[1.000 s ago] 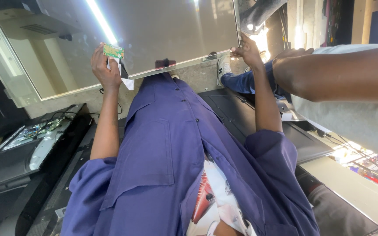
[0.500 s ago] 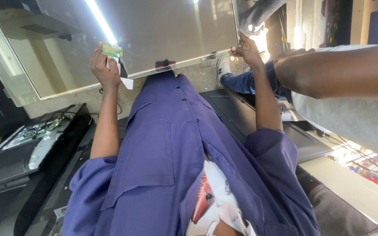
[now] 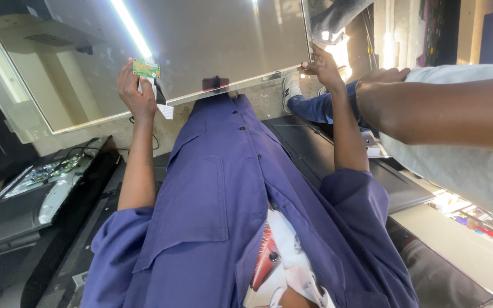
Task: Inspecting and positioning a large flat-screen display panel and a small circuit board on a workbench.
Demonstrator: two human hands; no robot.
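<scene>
A large display panel (image 3: 218, 40) is held along its near edge by both hands, its glossy grey face reflecting a strip light. At the panel's near edge, toward its left end, the left hand (image 3: 135, 94) is closed on a small green circuit board (image 3: 146, 69). The fingers are pinched narrowly around it, and a white ribbon cable (image 3: 164, 105) hangs from the board just below the panel's edge. At the panel's near right corner, the right hand (image 3: 323, 67) is wrapped on the edge with its fingers curled tight around the rim.

Judged from this grip, the panel is best carried by its rim alone, with no pressure put on the face. The board is best held level with the panel's edge so that the ribbon is neither creased nor pulled. Both hands are best moved together, since a twist across so thin a sheet could crack it.

Another person's arm (image 3: 440, 111) reaches in to the right of the panel, apart from it. An opened television chassis (image 3: 41, 188) lies below the panel's left end, and a dark back cover (image 3: 315, 142) lies below its right corner. Whether the panel rests on the floor cannot be told.
</scene>
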